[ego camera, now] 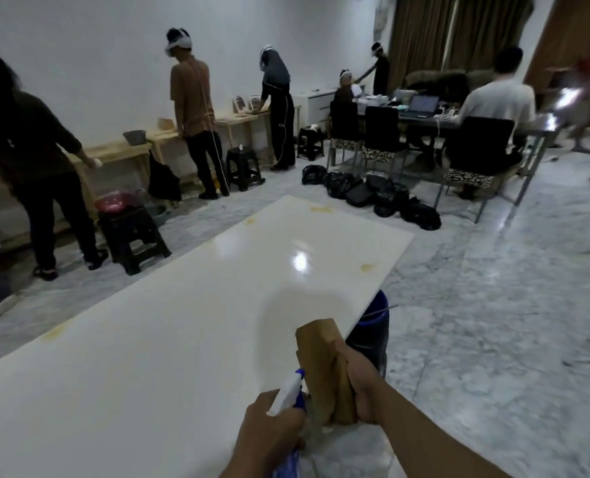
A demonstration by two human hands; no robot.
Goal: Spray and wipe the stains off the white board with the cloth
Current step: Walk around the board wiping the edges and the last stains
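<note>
A long white board stretches from the lower left to the far middle, with yellowish stains near its right edge, at its far end and along its left edge. My left hand grips a spray bottle with a white head and blue body, its nozzle aimed up over the board. My right hand holds a folded brown cloth upright just above the board's near right edge. The bottle and the cloth sit side by side, almost touching.
A blue bucket stands under the board's right edge. A black stool with a red bowl is at the left. Several people work at wooden benches along the wall. Black bags and a table with chairs lie beyond the board.
</note>
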